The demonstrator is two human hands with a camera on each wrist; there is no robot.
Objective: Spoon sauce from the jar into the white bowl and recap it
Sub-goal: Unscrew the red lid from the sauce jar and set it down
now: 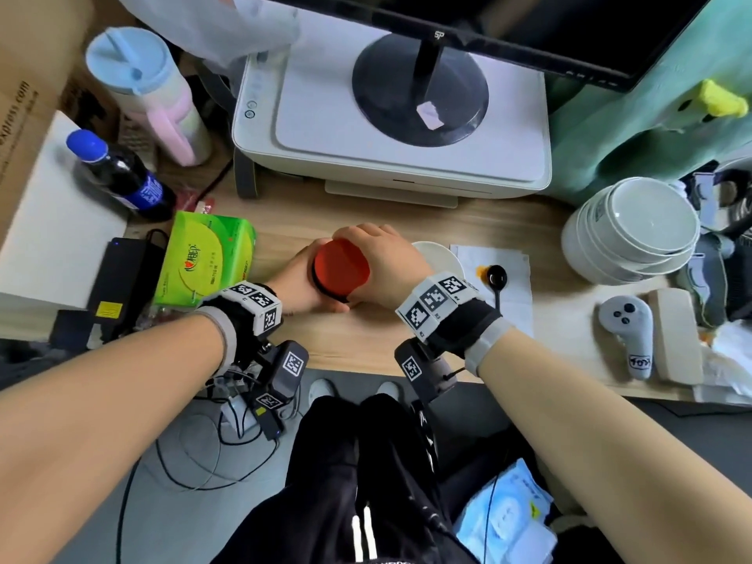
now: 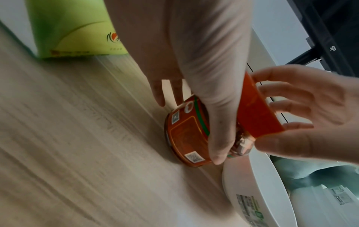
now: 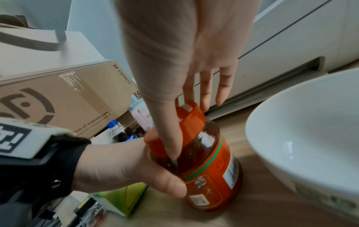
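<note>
The sauce jar [image 1: 325,297] stands on the wooden desk, an orange-labelled glass jar [image 3: 209,176] with dark sauce inside. My left hand [image 1: 299,278] wraps its body from the left, thumb [image 2: 219,138] across the glass. The red lid [image 1: 341,269] sits on the jar's mouth. My right hand [image 1: 380,258] grips the lid [image 3: 192,121] from the right, thumb on the near side and fingers on the far rim. The white bowl [image 1: 441,254] stands just right of the jar, partly hidden by my right hand. A black spoon [image 1: 497,278] lies on a white napkin [image 1: 512,303] further right.
A green tissue box [image 1: 205,254] sits left of the jar. Behind is a white printer [image 1: 390,128] with a monitor stand on it. Stacked white bowls [image 1: 635,230] and a grey controller [image 1: 628,335] are at the right. A cola bottle [image 1: 122,177] stands at the far left.
</note>
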